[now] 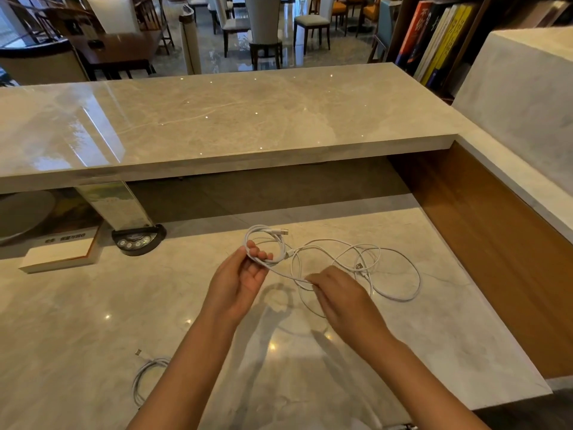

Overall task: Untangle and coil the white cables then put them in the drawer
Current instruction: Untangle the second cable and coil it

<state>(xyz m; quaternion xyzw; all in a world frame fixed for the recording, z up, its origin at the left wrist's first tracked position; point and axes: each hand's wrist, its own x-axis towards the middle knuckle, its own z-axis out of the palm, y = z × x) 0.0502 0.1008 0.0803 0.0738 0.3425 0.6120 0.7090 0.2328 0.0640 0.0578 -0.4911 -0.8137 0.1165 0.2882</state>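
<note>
A small coil of white cable (pixel 267 240) loops around the fingers of my left hand (pixel 242 280), its USB plug sticking out at the top right. The same cable runs down to my right hand (pixel 338 293), which pinches it. Beyond my right hand a loose tangle of white cable (pixel 387 268) lies spread on the marble desk (pixel 93 321), another USB plug showing in its middle. A second, coiled white cable (pixel 145 375) lies at the near left of the desk, partly hidden by my left forearm. No drawer is visible.
A raised marble counter (pixel 217 119) runs across the back. Under it at the left stand a book (pixel 62 252), a black round device with buttons (pixel 138 240) and an acrylic stand. A wooden side panel (pixel 496 243) bounds the desk on the right.
</note>
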